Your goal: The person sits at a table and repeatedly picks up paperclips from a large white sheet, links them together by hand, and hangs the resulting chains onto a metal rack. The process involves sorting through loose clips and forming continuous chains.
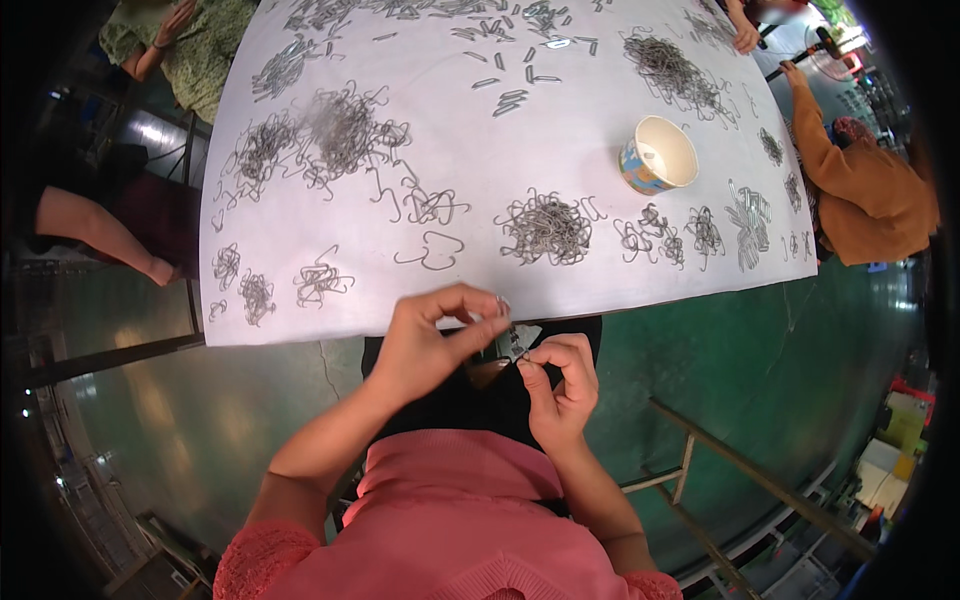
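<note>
My left hand [435, 335] is just off the table's near edge, thumb and forefinger pinched on a small bent metal wire piece [503, 305]. Close beside it on the right, my right hand [562, 388] pinches the lower end of small metal parts [517, 343] between thumb and forefinger. Whether these pieces are joined cannot be made out. On the white table [450, 300] ahead lie a few loose bent wire hooks [440, 252]. A tangled pile of wire hooks [547, 228] sits right of them.
A paper cup [658, 155] with small bits inside stands at the right. Larger wire piles [345, 130] spread over the left, with another pile [675, 75] at the far right. Narrow metal links [510, 102] lie mid-table. Other people work at both sides, one in a brown sleeve [820, 140].
</note>
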Demonstrator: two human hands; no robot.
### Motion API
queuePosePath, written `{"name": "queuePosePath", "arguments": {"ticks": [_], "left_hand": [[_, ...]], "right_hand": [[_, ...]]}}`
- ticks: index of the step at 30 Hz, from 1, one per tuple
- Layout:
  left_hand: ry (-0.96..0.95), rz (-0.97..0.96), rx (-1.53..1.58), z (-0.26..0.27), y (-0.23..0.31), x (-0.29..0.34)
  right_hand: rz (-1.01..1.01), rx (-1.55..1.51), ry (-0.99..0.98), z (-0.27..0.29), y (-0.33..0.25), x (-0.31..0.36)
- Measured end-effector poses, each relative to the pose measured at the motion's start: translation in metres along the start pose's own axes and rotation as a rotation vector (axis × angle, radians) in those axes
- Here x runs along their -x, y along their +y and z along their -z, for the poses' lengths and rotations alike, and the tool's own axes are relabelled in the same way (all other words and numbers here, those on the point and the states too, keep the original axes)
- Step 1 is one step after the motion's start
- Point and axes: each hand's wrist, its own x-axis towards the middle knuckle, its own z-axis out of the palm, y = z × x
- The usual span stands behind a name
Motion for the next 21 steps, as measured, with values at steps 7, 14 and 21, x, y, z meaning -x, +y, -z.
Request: {"name": "queuePosePath", "arguments": {"ticks": [7,14,21], "left_hand": [[0.094,-0.073,-0.014,-0.008,0.001,0.030],[0.162,-0.023,0.065,-0.009,-0.002,0.035],[0.142,0.041,0.114,-0.005,-0.009,0.044]], "right_hand": [[0.027,0.024,-0.049,-0.012,-0.001,0.003],[0.049,0.027,-0.055,-0.017,-0.010,0.008],[0.034,0.086,-0.085,-0.022,-0.009,0.013]]}}
